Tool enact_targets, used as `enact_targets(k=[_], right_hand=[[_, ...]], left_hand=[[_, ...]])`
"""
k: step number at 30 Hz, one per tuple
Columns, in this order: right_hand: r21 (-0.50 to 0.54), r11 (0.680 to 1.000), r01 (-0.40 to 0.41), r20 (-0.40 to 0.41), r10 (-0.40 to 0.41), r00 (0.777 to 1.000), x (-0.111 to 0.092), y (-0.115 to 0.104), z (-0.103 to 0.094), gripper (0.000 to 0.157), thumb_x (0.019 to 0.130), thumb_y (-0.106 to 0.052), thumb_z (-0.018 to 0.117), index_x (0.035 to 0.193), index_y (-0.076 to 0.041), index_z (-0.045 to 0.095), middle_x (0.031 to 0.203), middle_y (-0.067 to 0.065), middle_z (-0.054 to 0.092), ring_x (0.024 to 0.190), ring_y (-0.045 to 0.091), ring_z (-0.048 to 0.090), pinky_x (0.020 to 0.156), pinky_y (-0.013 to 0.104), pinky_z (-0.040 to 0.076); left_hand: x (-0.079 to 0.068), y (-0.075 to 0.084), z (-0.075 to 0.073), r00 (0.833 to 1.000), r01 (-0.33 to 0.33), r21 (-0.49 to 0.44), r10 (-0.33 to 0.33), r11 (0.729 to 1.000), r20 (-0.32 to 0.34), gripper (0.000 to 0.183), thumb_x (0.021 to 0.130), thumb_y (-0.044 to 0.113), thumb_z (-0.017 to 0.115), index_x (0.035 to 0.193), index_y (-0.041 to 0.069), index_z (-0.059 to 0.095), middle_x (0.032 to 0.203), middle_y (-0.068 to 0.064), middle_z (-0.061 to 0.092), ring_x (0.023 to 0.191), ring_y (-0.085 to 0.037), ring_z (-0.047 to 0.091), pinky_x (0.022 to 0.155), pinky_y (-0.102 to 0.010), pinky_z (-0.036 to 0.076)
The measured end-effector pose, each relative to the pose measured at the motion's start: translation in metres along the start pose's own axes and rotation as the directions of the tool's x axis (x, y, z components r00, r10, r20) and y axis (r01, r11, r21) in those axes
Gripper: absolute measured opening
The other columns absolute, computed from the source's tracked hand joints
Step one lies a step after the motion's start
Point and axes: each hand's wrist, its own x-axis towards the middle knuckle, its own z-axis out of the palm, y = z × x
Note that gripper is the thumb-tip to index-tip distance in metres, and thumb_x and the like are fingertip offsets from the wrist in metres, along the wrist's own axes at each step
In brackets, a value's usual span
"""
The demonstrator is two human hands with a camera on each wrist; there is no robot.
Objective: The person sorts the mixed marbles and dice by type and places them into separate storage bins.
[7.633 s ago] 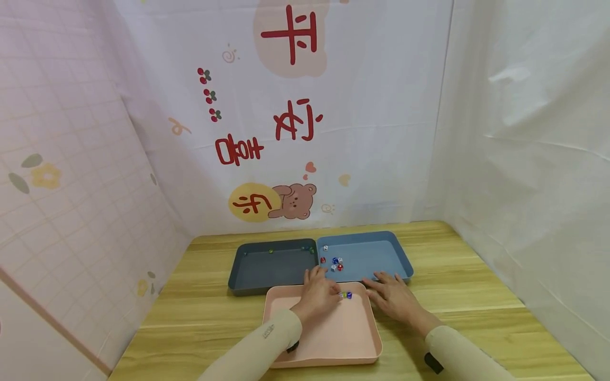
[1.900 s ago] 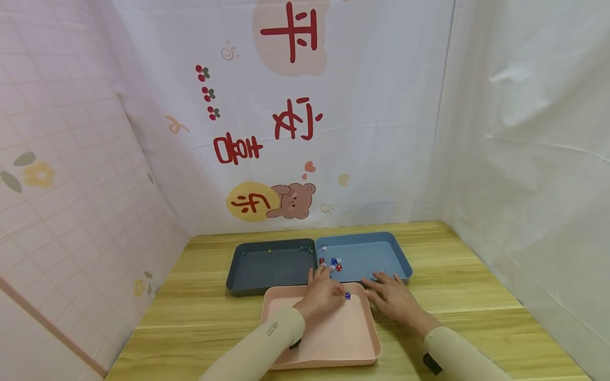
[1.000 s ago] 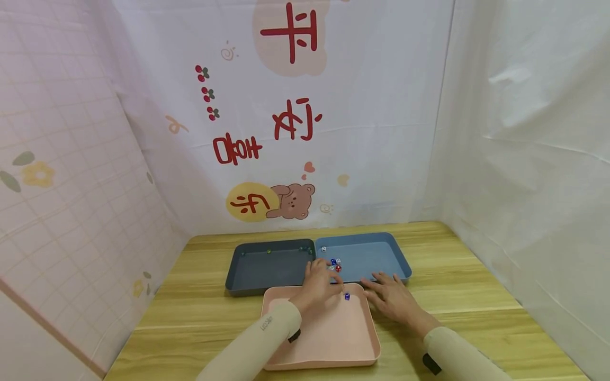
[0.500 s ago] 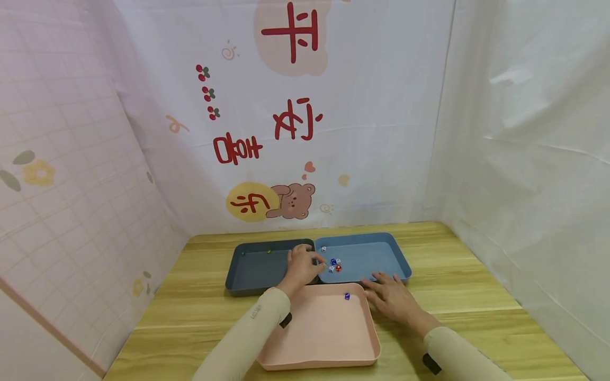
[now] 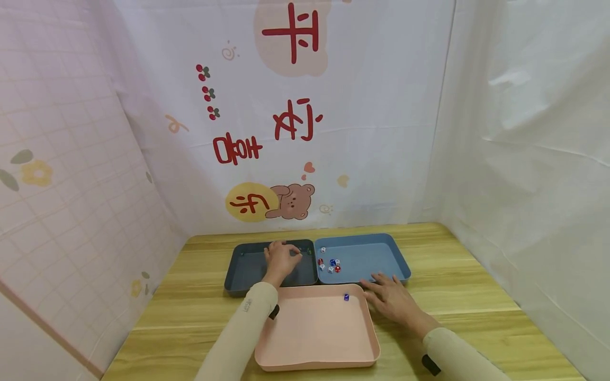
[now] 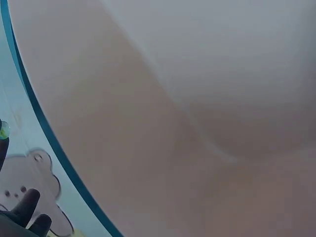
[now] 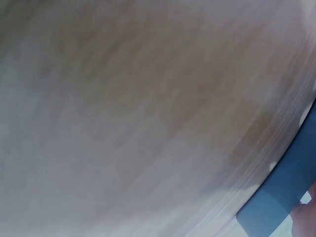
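My left hand (image 5: 282, 259) is over the dark grey tray (image 5: 248, 288), thumb and forefinger pinching a small clear yellow-green die (image 6: 4, 130), which shows at the edge of the left wrist view. In the head view that die is hardly visible. One blue-purple die (image 5: 346, 297) lies near the far right corner of the pink tray (image 5: 316, 365). My right hand (image 5: 393, 301) lies with fingers spread between the pink tray's right corner and the near rim of the blue tray (image 5: 376, 241). No object shows in it.
Several dice lie in the blue tray's left part, among them a red die (image 5: 337, 269), a blue die (image 5: 332, 262) and a white die (image 5: 323, 250). The dark tray has a green die (image 5: 308, 252) by its right wall. All trays stand on a wooden table (image 5: 476, 296).
The pink tray held a white, a yellow-green and a blue-purple die; only the blue-purple one lies there now. My left hand has moved left from it to the dark tray. My right hand stayed put.
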Motion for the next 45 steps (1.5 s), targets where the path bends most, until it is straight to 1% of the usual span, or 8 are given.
enact_targets(k=[3, 9, 13, 16, 22, 32, 39, 45], right_hand=[[0.007, 1.000, -0.008, 0.004, 0.008, 1.000, -0.001, -0.001, 0.001, 0.044, 0.102, -0.039, 0.054, 0.139, -0.017, 0.061, 0.142, 0.022, 0.052, 0.135, 0.046, 0.041, 0.108, 0.071, 0.022], [0.018, 1.000, -0.015, 0.007, 0.015, 1.000, -0.001, -0.002, 0.001, 0.043, 0.102, -0.039, 0.055, 0.139, -0.017, 0.061, 0.142, 0.022, 0.051, 0.136, 0.046, 0.040, 0.109, 0.071, 0.022], [0.019, 1.000, -0.014, 0.007, 0.014, 1.000, -0.001, -0.003, 0.001, 0.043, 0.102, -0.039, 0.055, 0.138, -0.017, 0.061, 0.142, 0.022, 0.052, 0.136, 0.046, 0.040, 0.109, 0.071, 0.022], [0.014, 1.000, -0.013, 0.004, 0.013, 1.000, -0.001, -0.004, 0.001, 0.043, 0.102, -0.038, 0.055, 0.138, -0.017, 0.062, 0.142, 0.022, 0.052, 0.135, 0.046, 0.041, 0.108, 0.071, 0.022], [0.012, 1.000, -0.012, 0.005, 0.012, 1.000, -0.001, -0.004, 0.001, 0.043, 0.102, -0.039, 0.055, 0.138, -0.017, 0.062, 0.142, 0.022, 0.052, 0.135, 0.046, 0.041, 0.108, 0.071, 0.022], [0.006, 1.000, -0.011, 0.011, 0.011, 1.000, -0.001, -0.002, 0.002, 0.044, 0.102, -0.039, 0.055, 0.138, -0.016, 0.061, 0.142, 0.022, 0.052, 0.135, 0.046, 0.041, 0.108, 0.071, 0.023], [-0.002, 1.000, 0.000, -0.009, 0.000, 1.000, -0.001, -0.001, 0.001, 0.043, 0.101, -0.038, 0.056, 0.137, -0.015, 0.062, 0.139, 0.023, 0.053, 0.133, 0.048, 0.043, 0.106, 0.072, 0.024], [-0.005, 1.000, 0.005, -0.017, -0.005, 1.000, -0.001, 0.000, 0.000, 0.043, 0.102, -0.038, 0.055, 0.137, -0.015, 0.063, 0.139, 0.024, 0.054, 0.132, 0.049, 0.043, 0.106, 0.072, 0.025]], left_hand=[[0.002, -0.008, -0.005, 1.000, 0.020, 0.031, -0.019, 0.999, -0.020, 0.010, 0.090, 0.028, 0.075, 0.092, 0.019, 0.078, 0.137, -0.017, 0.053, 0.134, -0.042, 0.037, 0.113, -0.069, 0.012], [0.004, -0.021, -0.012, 0.997, 0.047, 0.043, -0.045, 0.998, -0.056, 0.011, 0.090, 0.024, 0.075, 0.094, 0.015, 0.078, 0.137, -0.019, 0.054, 0.134, -0.043, 0.037, 0.112, -0.070, 0.009], [0.005, -0.025, -0.014, 0.995, 0.060, 0.055, -0.055, 0.997, -0.079, 0.009, 0.090, 0.023, 0.075, 0.093, 0.015, 0.078, 0.134, -0.020, 0.056, 0.133, -0.044, 0.038, 0.111, -0.071, 0.009], [0.005, -0.025, -0.015, 0.995, 0.070, 0.066, -0.065, 0.995, -0.080, 0.011, 0.090, 0.022, 0.074, 0.098, 0.015, 0.078, 0.132, -0.020, 0.056, 0.132, -0.044, 0.038, 0.112, -0.071, 0.009], [0.005, -0.019, -0.015, 0.995, 0.079, 0.074, -0.074, 0.994, -0.063, 0.019, 0.092, 0.020, 0.072, 0.109, 0.014, 0.077, 0.133, -0.020, 0.054, 0.133, -0.043, 0.038, 0.113, -0.070, 0.006], [0.006, -0.005, -0.008, 0.998, 0.040, 0.008, -0.039, 0.999, -0.054, 0.018, 0.092, 0.023, 0.072, 0.108, 0.015, 0.076, 0.136, -0.019, 0.054, 0.135, -0.041, 0.036, 0.114, -0.068, 0.007], [0.002, 0.011, 0.004, 0.999, -0.007, -0.041, 0.006, 0.999, -0.039, 0.018, 0.092, 0.026, 0.073, 0.105, 0.015, 0.077, 0.133, -0.015, 0.055, 0.134, -0.039, 0.038, 0.115, -0.066, 0.010], [-0.003, 0.030, 0.013, 0.999, -0.050, -0.076, 0.051, 0.996, 0.008, 0.020, 0.093, 0.027, 0.072, 0.108, 0.015, 0.077, 0.138, -0.014, 0.053, 0.137, -0.037, 0.036, 0.116, -0.063, 0.010]])
